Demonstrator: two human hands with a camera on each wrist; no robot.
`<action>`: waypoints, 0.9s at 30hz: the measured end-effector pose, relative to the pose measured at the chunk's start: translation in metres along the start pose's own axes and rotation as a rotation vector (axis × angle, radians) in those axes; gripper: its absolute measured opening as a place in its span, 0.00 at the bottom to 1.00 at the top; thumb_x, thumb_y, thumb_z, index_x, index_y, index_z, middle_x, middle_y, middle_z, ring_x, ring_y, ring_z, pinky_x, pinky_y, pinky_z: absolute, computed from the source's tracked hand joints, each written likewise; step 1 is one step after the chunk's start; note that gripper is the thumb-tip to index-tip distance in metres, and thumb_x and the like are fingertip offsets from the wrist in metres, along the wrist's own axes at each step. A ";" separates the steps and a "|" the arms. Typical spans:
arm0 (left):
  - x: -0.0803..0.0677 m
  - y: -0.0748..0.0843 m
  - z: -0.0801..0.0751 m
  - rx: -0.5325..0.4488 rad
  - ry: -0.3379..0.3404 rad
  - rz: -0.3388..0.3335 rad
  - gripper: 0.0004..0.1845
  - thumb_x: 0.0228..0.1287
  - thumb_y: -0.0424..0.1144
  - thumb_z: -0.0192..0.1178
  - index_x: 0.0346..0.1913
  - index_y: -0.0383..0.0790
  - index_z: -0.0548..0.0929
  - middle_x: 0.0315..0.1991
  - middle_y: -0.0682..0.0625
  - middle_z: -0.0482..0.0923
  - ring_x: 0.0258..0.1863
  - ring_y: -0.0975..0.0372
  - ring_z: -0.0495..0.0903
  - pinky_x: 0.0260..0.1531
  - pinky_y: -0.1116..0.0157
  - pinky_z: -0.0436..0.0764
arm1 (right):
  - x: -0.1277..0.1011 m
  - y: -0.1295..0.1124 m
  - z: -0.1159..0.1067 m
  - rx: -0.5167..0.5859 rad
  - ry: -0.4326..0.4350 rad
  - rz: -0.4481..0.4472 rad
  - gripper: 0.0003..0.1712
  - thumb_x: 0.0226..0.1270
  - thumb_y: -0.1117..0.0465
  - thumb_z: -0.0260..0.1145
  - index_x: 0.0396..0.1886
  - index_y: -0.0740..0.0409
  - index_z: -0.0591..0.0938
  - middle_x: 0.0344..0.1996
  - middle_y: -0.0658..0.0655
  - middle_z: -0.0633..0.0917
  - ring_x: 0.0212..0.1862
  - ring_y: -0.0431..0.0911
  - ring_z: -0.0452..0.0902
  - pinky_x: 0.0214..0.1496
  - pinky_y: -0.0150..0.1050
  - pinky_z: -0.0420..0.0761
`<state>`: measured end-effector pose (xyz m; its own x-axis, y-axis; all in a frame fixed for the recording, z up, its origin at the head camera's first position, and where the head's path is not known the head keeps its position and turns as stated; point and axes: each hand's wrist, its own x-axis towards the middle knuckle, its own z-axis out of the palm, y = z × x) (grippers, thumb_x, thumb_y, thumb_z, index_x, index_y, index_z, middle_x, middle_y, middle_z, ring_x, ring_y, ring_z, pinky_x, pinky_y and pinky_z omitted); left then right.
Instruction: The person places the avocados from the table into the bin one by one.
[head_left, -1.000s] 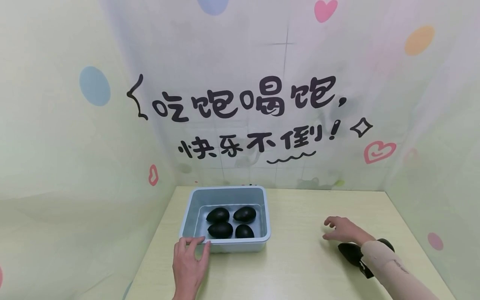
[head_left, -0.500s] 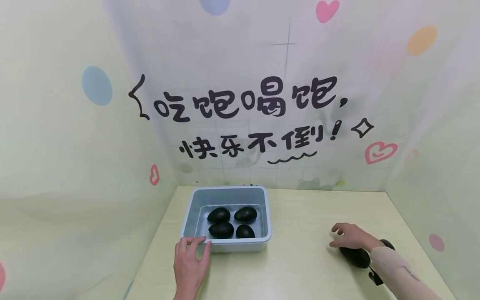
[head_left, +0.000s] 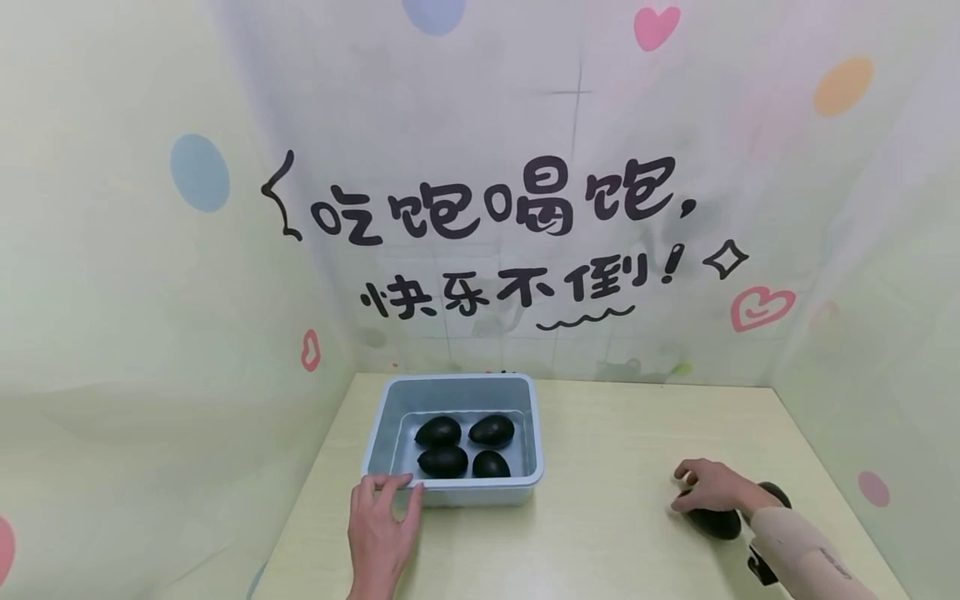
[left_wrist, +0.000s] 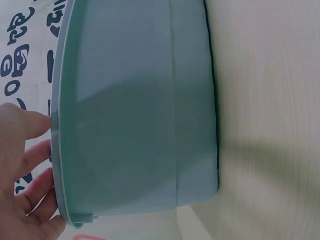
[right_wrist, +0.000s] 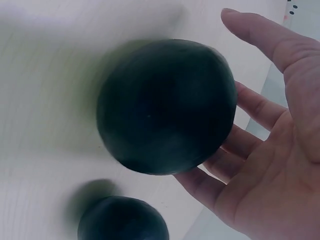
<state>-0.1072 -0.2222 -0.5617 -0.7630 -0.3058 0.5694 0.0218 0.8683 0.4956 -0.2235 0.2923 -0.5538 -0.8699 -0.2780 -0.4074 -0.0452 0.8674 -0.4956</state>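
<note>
Near the tabletop's (head_left: 600, 433) right edge your right hand (head_left: 711, 487) cups a dark avocado (head_left: 716, 522), fingers spread, not clamped; a second avocado (right_wrist: 122, 220) sits beside. Your left hand (head_left: 378, 529) rests relaxed fingertips on the tub's (head_left: 450, 492) near-left rim.

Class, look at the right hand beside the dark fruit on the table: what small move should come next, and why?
Probably curl the right hand round the nearest fruit. The fingers lie against its side but look straight, not yet wrapped round it. A second fruit lies close by on the table. The left hand touches the tub rim; four like fruits sit inside.
</note>
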 end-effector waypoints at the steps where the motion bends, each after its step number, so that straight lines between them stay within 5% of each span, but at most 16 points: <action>1: 0.000 0.000 0.000 0.001 -0.001 -0.001 0.10 0.60 0.40 0.79 0.43 0.43 0.92 0.41 0.48 0.77 0.46 0.51 0.77 0.38 0.52 0.79 | 0.000 0.001 0.000 0.001 -0.004 0.000 0.29 0.60 0.52 0.81 0.55 0.63 0.82 0.50 0.65 0.86 0.53 0.61 0.83 0.55 0.63 0.81; 27: 0.000 0.001 0.000 0.004 0.004 0.006 0.11 0.59 0.41 0.78 0.42 0.42 0.92 0.41 0.47 0.77 0.46 0.50 0.78 0.37 0.51 0.80 | -0.016 0.014 0.000 -0.024 -0.023 0.126 0.33 0.57 0.45 0.81 0.54 0.60 0.83 0.47 0.62 0.83 0.43 0.53 0.78 0.36 0.48 0.81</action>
<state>-0.1075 -0.2215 -0.5617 -0.7605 -0.3019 0.5749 0.0241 0.8716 0.4896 -0.2100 0.3090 -0.5543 -0.8581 -0.1750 -0.4827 0.0522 0.9055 -0.4212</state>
